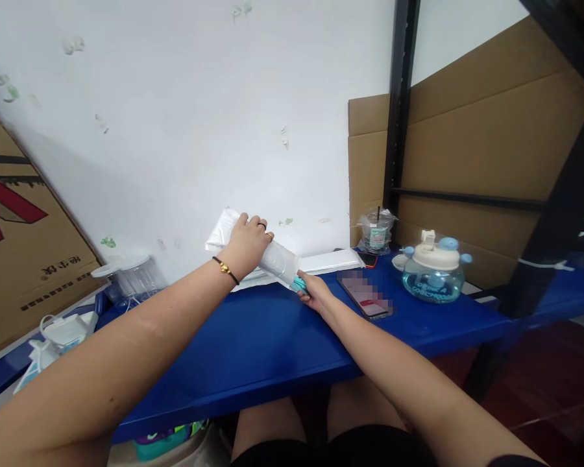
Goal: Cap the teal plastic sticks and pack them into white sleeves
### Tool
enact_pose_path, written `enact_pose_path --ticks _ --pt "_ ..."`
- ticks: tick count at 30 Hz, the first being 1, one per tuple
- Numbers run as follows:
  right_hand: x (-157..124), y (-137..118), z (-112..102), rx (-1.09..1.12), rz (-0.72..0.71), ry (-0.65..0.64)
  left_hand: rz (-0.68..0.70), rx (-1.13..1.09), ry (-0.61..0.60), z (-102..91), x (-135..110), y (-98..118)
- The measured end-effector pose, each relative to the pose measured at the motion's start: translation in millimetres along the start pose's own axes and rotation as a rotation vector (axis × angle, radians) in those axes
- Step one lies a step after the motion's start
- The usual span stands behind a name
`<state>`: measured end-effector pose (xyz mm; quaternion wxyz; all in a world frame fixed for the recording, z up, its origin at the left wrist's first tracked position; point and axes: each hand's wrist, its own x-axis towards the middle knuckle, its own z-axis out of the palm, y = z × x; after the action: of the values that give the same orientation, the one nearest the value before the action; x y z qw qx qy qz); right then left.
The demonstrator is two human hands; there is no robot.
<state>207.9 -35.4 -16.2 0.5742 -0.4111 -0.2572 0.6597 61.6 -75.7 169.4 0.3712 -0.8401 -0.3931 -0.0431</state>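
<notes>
My left hand (pixel 249 241) is closed over the top of a white, slightly shiny padded mailer (pixel 281 263), which is held slanted above the blue table. At the mailer's lower right end, my right hand (pixel 314 292) is closed on a small teal item (pixel 299 285). My fingers hide most of that item, and I cannot tell whether it is partly inside the mailer. Just behind, more flat white mailers (pixel 333 261) lie on the table.
On the blue table (pixel 253 344), a phone (pixel 365 295) and a clear water jug (pixel 433 272) stand to the right. A bagged drink cup (pixel 377 230) is behind them. Clear plastic containers (pixel 133 279) and a cardboard box (pixel 34 253) are left. A black post (pixel 398 130) rises at the back.
</notes>
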Motion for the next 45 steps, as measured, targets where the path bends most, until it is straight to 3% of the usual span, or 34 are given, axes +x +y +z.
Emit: enact_pose_path --ticks 6,13,17,22,27,31,35,38,41,45 --pt "8 -5 -12 -0.332 -0.202 0.147 -0.096 0.054 -0.188 18.0 -17 -20" --pt "17 -7 -30 -0.802 -0.392 0.289 -0.228 0.009 -0.478 65.0 -62 -55" --pt "15 -4 -28 -1.008 -0.464 0.312 -0.256 -0.002 -0.548 89.0 -90 -70" --pt "7 2 -21 -1.500 -0.500 0.297 -0.339 -0.059 -0.655 108.8 -119 -86" --pt "5 -1 -23 -1.555 -0.480 0.179 -0.448 -0.181 -0.790 126.3 -139 -81" --pt "8 -7 -29 -1.430 -0.431 0.011 -0.366 -0.489 -0.699 128.6 -123 -51" --pt "10 -11 -33 -1.387 -0.466 -0.124 -0.164 -0.874 -0.421 138.2 -86 -2" --pt "11 -12 -32 -1.351 -0.520 -0.168 -0.150 -0.897 -0.222 155.6 -61 30" --pt "14 -14 -31 -1.251 -0.577 -0.181 -0.173 -0.844 -0.223 171.1 -46 43" --pt "19 -17 -34 -1.198 -0.590 -0.194 -0.211 -0.763 -0.242 180.8 -43 40"
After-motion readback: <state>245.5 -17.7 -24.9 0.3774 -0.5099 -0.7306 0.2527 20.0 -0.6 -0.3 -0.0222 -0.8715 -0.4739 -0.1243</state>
